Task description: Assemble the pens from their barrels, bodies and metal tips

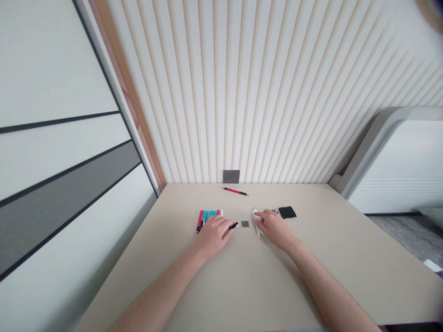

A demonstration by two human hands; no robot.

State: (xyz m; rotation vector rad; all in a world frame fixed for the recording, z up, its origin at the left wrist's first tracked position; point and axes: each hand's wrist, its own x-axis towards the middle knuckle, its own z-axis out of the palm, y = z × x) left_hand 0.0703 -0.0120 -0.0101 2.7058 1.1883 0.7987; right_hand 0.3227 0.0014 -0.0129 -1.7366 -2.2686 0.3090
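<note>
My left hand (215, 232) is closed with a short black pen part (234, 225) sticking out between thumb and fingers. Under and behind that hand lies a row of pen barrels (200, 216) in red, teal and white, partly covered by it. My right hand (273, 226) reaches into a bunch of slim white pen parts (257, 220), with thumb and fingertips close together on them. Whether one of these is gripped is hard to make out. Between both hands sits a small patch of grey pieces (245, 224), too small to name.
A red and black pen (236, 191) lies farther back, near the wall socket (231, 176). Right of my right hand are several small metallic pieces (275, 211) and a row of black sleeves (287, 212). The beige table (242, 286) meets a ribbed wall (214, 92).
</note>
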